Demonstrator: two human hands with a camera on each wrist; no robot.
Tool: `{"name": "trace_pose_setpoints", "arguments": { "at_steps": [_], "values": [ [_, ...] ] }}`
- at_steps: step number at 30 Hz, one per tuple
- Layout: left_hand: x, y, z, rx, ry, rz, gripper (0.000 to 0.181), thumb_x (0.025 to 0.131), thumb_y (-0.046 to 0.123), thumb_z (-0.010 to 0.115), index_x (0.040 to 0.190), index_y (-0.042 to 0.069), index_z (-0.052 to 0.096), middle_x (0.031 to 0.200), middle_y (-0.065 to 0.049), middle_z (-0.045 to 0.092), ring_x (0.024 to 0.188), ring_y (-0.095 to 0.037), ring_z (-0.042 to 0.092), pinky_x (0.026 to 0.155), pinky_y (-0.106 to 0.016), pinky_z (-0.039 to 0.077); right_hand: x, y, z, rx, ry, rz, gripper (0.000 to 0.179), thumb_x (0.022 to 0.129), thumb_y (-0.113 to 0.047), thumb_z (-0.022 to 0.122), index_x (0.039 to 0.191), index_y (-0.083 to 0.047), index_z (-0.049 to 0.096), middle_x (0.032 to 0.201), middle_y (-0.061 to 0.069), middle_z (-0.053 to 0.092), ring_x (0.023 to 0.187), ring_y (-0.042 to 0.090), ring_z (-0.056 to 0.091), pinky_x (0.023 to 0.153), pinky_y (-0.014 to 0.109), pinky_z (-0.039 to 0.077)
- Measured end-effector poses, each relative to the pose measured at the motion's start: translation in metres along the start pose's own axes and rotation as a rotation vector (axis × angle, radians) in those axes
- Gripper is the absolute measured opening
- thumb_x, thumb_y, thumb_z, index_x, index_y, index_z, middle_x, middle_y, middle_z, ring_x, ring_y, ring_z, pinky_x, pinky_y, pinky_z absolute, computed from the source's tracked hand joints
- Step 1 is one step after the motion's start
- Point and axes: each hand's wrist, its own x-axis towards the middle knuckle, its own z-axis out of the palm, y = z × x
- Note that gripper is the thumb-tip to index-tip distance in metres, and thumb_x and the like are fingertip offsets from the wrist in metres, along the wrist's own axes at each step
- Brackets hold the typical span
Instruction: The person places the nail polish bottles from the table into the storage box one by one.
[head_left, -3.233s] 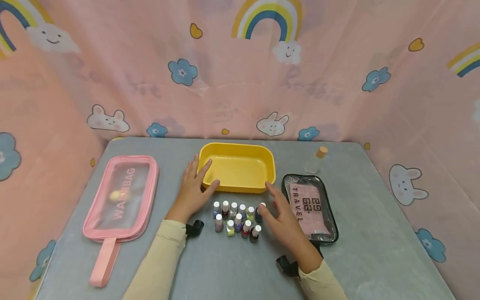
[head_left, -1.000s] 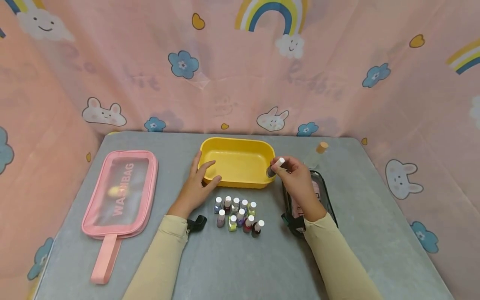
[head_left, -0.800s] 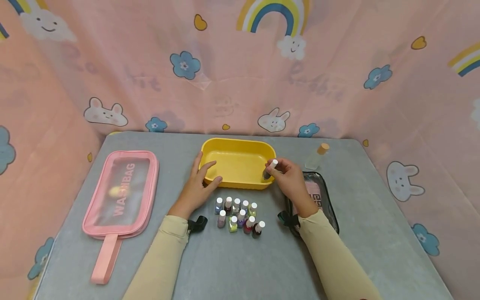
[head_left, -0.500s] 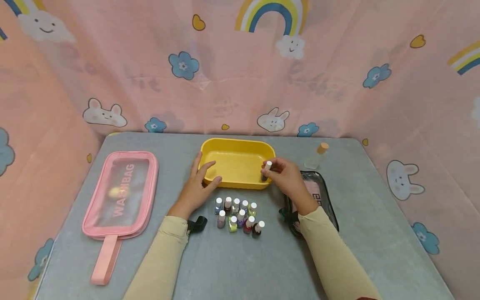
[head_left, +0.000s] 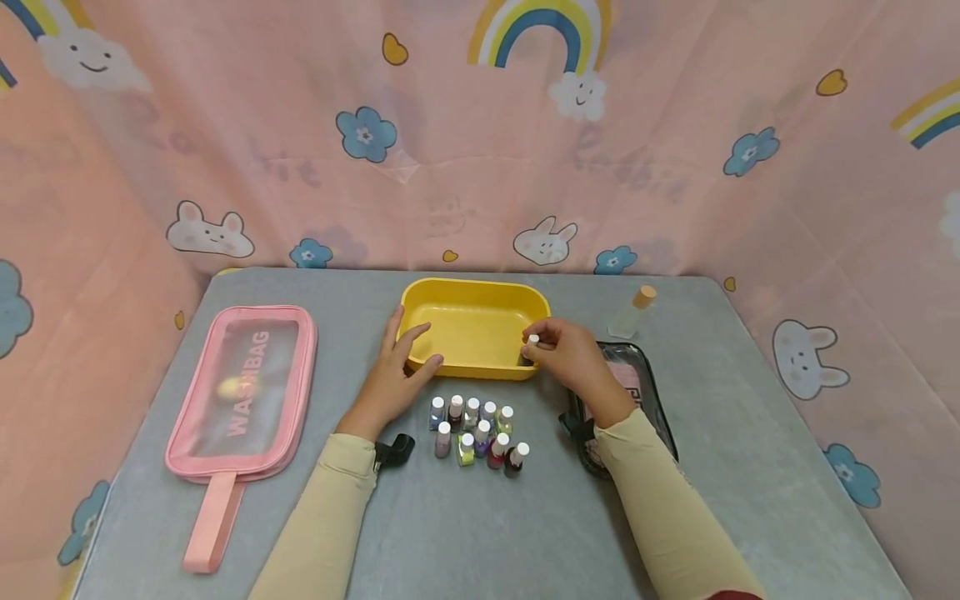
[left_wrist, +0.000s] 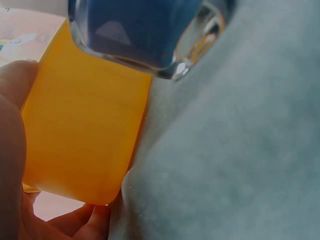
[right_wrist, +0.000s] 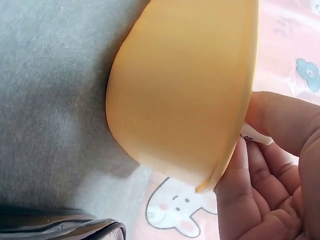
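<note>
A yellow plastic tray (head_left: 465, 370) sits at the middle of the table. My left hand (head_left: 386, 379) rests against its left end, fingers spread, in the head view. Over the tray's front right corner, my right hand (head_left: 577, 367) pinches a white-capped nail polish bottle (head_left: 533, 340) between thumb and fingers. The bottle is upright inside the tray, its lower part mostly hidden. In the right wrist view only its cap (right_wrist: 256, 135) shows past the tray wall (right_wrist: 180, 90). Several more nail polish bottles (head_left: 482, 437) stand in two rows before the tray; a blue one (left_wrist: 135, 32) looms in the left wrist view.
A pink clear-windowed wash bag (head_left: 240, 392) lies at the left with its strap (head_left: 213, 525) toward me. Partly under my right forearm is a black-edged travel pouch (head_left: 648, 400). Behind it stands a clear bottle with a wooden-coloured cap (head_left: 643, 297).
My right hand has picked a dark nail polish bottle from the right of the back row, carried it over the tray and lowered it inside the right end. The left hand stays on the tray.
</note>
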Motion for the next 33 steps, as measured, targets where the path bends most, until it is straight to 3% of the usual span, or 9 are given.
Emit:
{"name": "trace_pose_setpoints", "arguments": {
  "at_steps": [9,16,24,33],
  "values": [
    [0.000,-0.002,0.002,-0.002,0.002,0.002,0.066,0.104,0.055,0.064,0.160,0.026,0.046,0.178,0.005,-0.006,0.158,-0.040,0.022,0.118,-0.068,0.029,-0.004,0.003,0.001,0.013,0.003,-0.033,0.026,0.098,-0.017,0.080,0.121,-0.008,0.073,0.124,0.011,0.070,0.109,0.029,0.065,0.100,0.044,0.056],
    [0.000,-0.003,0.003,-0.010,0.002,0.004,0.066,0.104,0.055,0.063,0.160,0.025,0.045,0.178,0.005,-0.007,0.158,-0.040,0.021,0.118,-0.068,0.029,-0.017,0.002,-0.007,0.076,0.036,-0.008,0.045,0.097,-0.022,0.081,0.137,-0.007,0.068,0.136,0.011,0.068,0.127,0.032,0.062,0.109,0.047,0.050],
    [-0.001,-0.001,0.001,-0.010,0.005,0.011,0.066,0.104,0.052,0.064,0.160,0.024,0.045,0.178,0.002,-0.006,0.158,-0.039,0.020,0.118,-0.069,0.029,-0.062,-0.008,-0.014,0.176,0.108,-0.113,0.054,0.095,-0.029,0.084,0.141,-0.009,0.065,0.135,0.010,0.069,0.128,0.030,0.062,0.105,0.047,0.053],
    [-0.001,0.003,-0.002,-0.014,0.001,0.013,0.065,0.105,0.049,0.064,0.161,0.024,0.044,0.178,-0.001,-0.006,0.159,-0.040,0.019,0.118,-0.070,0.029,-0.116,0.008,0.009,0.291,0.017,-0.152,0.050,0.089,-0.013,0.088,0.134,0.000,0.068,0.129,0.014,0.071,0.123,0.030,0.067,0.100,0.034,0.055]
  ]
}}
